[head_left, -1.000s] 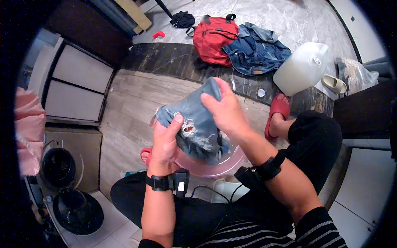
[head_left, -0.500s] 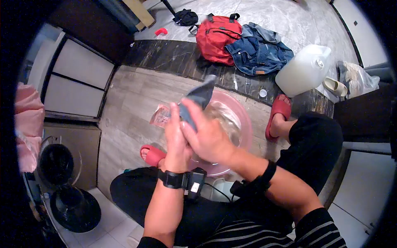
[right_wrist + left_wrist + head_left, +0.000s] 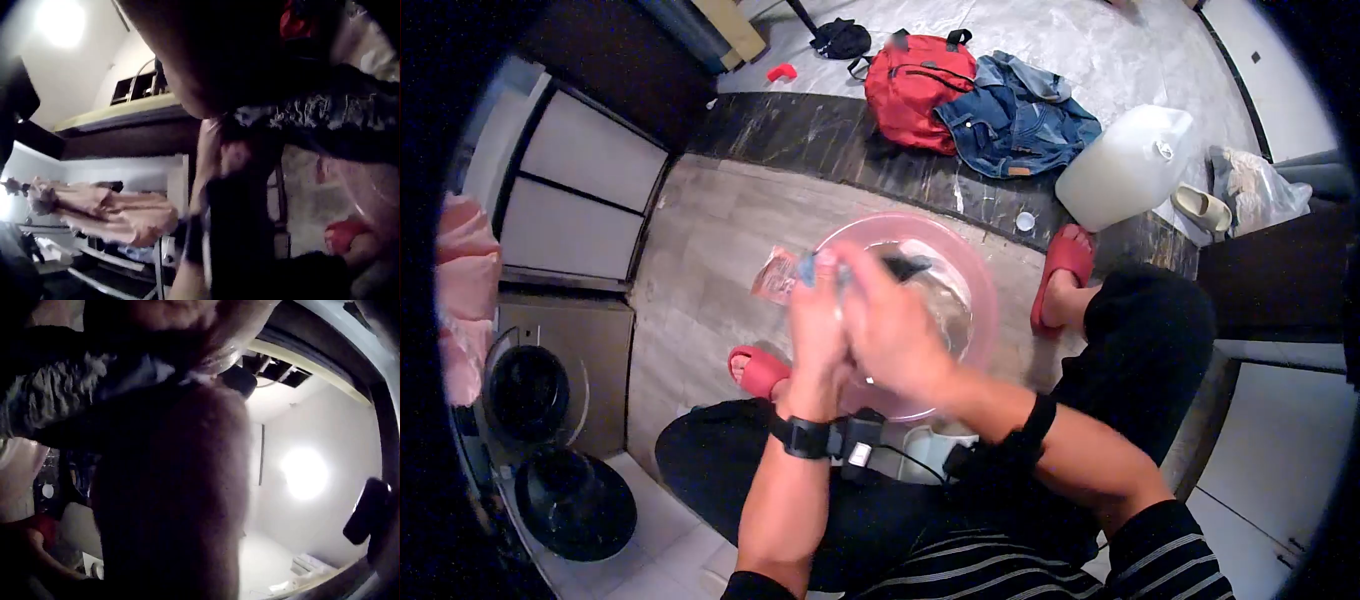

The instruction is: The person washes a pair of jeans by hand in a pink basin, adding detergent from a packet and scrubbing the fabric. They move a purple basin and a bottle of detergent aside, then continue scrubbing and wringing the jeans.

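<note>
Both hands are pressed together over a pink plastic basin (image 3: pixel 983 300) with water in it. Between them is a wet, ripped denim garment (image 3: pixel 325 111), its frayed white threads showing in both wrist views. My left hand (image 3: pixel 812 325) grips it from the left, fingers pointing away from the body. From the right, my right hand (image 3: pixel 900 335), blurred by motion, closes over the cloth against the left palm. In the head view only a bluish bit at the fingertips and a dark end over the basin show; the palms hide the rest.
A pink printed packet (image 3: pixel 775 275) lies left of the basin. Behind are a red backpack (image 3: pixel 915 95), a denim jacket (image 3: pixel 1025 125) and a white jug (image 3: pixel 1125 165). Feet in red slippers (image 3: pixel 1065 265) flank the basin; a washing machine (image 3: pixel 535 395) stands at left.
The denim garment was spread open between both hands, then bunched between the palms. It now sits lower and mostly hidden, with the hands pressed together and the right one moving.
</note>
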A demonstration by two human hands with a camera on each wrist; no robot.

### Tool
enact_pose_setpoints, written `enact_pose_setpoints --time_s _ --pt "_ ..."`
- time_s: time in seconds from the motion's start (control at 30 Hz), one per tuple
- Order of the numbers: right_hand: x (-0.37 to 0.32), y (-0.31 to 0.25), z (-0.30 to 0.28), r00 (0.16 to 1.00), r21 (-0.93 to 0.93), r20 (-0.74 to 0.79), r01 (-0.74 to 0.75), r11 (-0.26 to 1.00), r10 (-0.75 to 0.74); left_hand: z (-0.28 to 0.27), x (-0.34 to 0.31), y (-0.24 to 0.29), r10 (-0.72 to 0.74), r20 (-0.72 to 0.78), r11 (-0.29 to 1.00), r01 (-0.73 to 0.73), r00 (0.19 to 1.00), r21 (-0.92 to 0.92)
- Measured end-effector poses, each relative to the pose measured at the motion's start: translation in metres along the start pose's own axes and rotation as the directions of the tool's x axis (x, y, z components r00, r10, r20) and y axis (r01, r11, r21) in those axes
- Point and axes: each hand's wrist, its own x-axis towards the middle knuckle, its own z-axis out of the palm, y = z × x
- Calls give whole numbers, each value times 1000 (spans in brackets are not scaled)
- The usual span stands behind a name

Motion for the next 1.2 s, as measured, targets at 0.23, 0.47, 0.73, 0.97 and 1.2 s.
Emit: enact_pose_setpoints --time_s 0.23,0.47,0.73,0.97,1.2 --pt "-2 3 -3 999 -104 -20 35 994 -37 2 0 -3 171 8 956 -168 985 240" --pt "3 -1 -10 986 -124 -134 84 989 -100 6 -3 -7 237 46 956 -242 970 167" --pt "27 -7 -38 993 -183 -42 98 978 -107 4 -26 33 84 122 990 -97 989 99" --pt "38 15 -45 997 219 -65 58 974 -44 -14 -7 39 62 344 992 -20 937 -124" --pt "43 22 -48 985 246 -93 -122 962 148 -17 -1 35 65 344 972 19 937 -234"
